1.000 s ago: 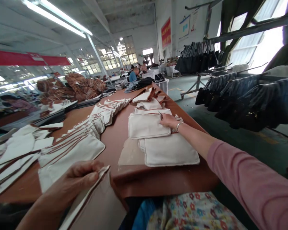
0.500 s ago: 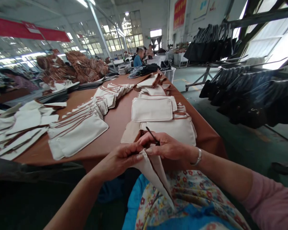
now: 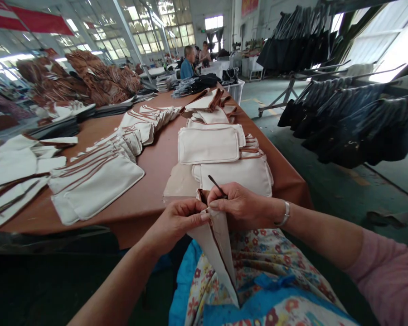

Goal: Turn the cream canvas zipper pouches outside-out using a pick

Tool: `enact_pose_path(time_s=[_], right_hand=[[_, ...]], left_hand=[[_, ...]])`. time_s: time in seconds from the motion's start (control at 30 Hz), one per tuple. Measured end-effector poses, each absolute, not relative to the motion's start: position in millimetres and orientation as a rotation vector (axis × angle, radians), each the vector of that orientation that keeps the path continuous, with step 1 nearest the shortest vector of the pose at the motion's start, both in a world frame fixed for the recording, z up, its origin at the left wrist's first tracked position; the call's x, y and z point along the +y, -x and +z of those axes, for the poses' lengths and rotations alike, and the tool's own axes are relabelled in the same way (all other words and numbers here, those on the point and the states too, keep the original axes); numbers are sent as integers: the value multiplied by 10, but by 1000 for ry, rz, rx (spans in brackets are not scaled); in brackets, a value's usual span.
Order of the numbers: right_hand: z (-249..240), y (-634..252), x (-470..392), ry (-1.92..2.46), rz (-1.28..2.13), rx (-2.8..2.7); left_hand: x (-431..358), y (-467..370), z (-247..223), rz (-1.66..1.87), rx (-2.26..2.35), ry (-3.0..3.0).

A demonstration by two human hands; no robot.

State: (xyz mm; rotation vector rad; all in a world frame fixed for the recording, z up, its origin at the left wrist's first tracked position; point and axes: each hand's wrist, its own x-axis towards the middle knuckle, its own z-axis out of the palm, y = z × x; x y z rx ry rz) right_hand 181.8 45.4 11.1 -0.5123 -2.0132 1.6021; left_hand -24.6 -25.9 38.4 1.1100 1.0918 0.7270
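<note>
A cream bag panel (image 3: pixel 217 253) with a dark inner edge hangs folded over my lap, its lower tip pointing down. My left hand (image 3: pixel 182 219) pinches its top left edge between thumb and fingers. Close beside it, my right hand (image 3: pixel 236 203) pinches the top edge too. A thin dark pointed tool (image 3: pixel 216 184) sticks up to the left out of my right hand; its lower end is hidden by the fingers. Just behind my hands lies a beige flat board (image 3: pixel 181 181), partly under stacked cream pieces (image 3: pixel 209 145).
A brown-covered table (image 3: pixel 156 160) carries rows of overlapping cream pieces (image 3: pixel 102 185) on the left and heaped brown material (image 3: pixel 98 81) farther back. To the right, black pieces (image 3: pixel 347 140) hang from a metal rack (image 3: pixel 285 97). Two people sit beyond the table.
My hands have shifted slightly, the right one drawing a little away from the left. The panel's fold shows wider between them. The whole view has tilted down and to the right.
</note>
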Motion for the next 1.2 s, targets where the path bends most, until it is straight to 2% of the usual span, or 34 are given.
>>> enact_pose_path(time_s=[0.2, 0.5, 0.8, 0.97, 1.03, 1.2], right_hand=[[156, -1831, 463, 668, 1858, -1921], [201, -1773, 356, 713, 1500, -2032], [-4, -1861, 290, 361, 948, -2148], [-147, -1922, 294, 186, 685, -2236], [-151, -1955, 294, 187, 744, -2232], [52, -2023, 348, 521, 1493, -2048]], left_hand=[[-242, 241, 351, 698, 1169, -1137], [-262, 66, 465, 594, 1483, -1547], [-238, 171, 192, 723, 1091, -922], [-242, 172, 130, 611, 1079, -958], [-252, 180, 143, 608, 1116, -1085], [-277, 180, 259, 557, 1225, -1451]])
